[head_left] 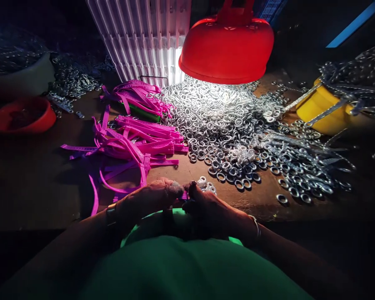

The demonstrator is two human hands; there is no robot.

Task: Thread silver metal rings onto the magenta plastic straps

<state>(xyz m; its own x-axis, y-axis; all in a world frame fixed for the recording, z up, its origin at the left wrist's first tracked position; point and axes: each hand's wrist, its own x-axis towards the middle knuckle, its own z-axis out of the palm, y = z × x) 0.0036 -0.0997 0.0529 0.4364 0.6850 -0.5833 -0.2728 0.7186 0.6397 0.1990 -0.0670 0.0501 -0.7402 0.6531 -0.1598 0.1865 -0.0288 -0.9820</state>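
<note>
My left hand (150,198) and my right hand (211,208) meet at the near edge of the table, fingers pinched together over a pink strap (183,195) that runs between them. A few small metal rings (206,184) sit right at my right fingertips. A loose pile of pink plastic straps (137,143) lies just beyond my left hand. A big heap of shiny metal rings (228,125) spreads across the table beyond my right hand.
A red lamp shade (226,43) hangs low over the rings. Behind it stands a white ribbed crate (140,37). A red bowl (23,114) sits far left, a yellow tub (325,108) with chains far right. My green clothing (187,266) fills the foreground.
</note>
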